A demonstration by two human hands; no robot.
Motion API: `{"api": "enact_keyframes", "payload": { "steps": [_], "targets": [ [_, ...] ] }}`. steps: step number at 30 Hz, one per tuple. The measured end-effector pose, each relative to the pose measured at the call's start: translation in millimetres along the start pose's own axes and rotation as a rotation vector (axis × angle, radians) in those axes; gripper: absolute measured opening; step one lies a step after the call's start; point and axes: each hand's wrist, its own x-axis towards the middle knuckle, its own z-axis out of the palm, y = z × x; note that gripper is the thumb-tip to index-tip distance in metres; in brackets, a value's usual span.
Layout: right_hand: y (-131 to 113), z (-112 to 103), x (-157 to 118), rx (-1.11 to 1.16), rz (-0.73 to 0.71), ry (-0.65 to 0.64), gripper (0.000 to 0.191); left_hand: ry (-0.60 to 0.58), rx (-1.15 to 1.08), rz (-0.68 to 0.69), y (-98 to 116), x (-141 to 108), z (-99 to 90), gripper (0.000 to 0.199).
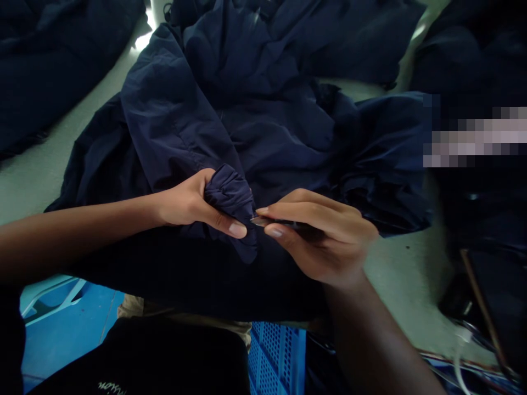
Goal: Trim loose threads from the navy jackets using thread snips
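Note:
My left hand [190,206] grips a bunched end of navy nylon fabric [228,200], likely a jacket sleeve cuff, with the thumb across its front. My right hand [317,236] pinches a small metal tool [267,221] between thumb and forefinger. It may be thread snips or tweezers, and most of it is hidden by my fingers. Its tip sits at the edge of the bunched fabric, touching it or very close. The rest of the navy jacket [263,131] spreads out beneath and beyond my hands.
Piles of navy garments [45,66] lie at the left, back and right on a pale green work surface [405,274]. A blue perforated plastic crate [274,356] stands below the surface edge. Tangled cables [465,362] lie at the lower right.

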Motion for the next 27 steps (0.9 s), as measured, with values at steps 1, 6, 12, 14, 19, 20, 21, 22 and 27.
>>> {"api": "enact_keyframes", "payload": {
  "steps": [1,6,12,14,19,20,21,22,27],
  "targets": [
    [0.3,-0.1,0.1,-0.01,-0.013,0.0,0.026,0.003,0.0,0.0,0.0,0.1,0.1,0.027],
    [-0.9,-0.1,1.6,-0.036,-0.031,-0.006,0.024,0.006,-0.013,0.008,0.1,0.5,0.1,0.026],
    [0.5,1.2,0.9,-0.001,-0.045,0.052,0.026,-0.012,-0.017,0.021,1.0,0.3,-0.3,0.022],
    [1.7,1.3,0.6,0.0,-0.048,0.074,0.026,-0.012,-0.019,0.016,1.3,0.3,-0.3,0.022],
    [1.9,0.9,1.6,-0.028,-0.065,0.027,0.024,-0.013,-0.019,0.009,1.2,0.3,-0.8,0.023],
    [1.6,0.9,1.8,-0.033,-0.068,0.026,0.023,-0.014,-0.022,0.007,1.1,0.4,-0.9,0.023],
    [1.3,0.8,1.9,-0.039,-0.069,0.025,0.023,-0.015,-0.024,0.006,1.1,0.4,-1.1,0.024],
    [1.0,0.8,1.9,-0.045,-0.071,0.026,0.024,-0.015,-0.027,0.005,1.1,0.4,-1.3,0.024],
    [2.4,2.5,0.9,-0.072,-0.095,0.041,0.026,-0.024,-0.015,-0.002,1.4,0.2,-2.2,0.027]
  ]
}}
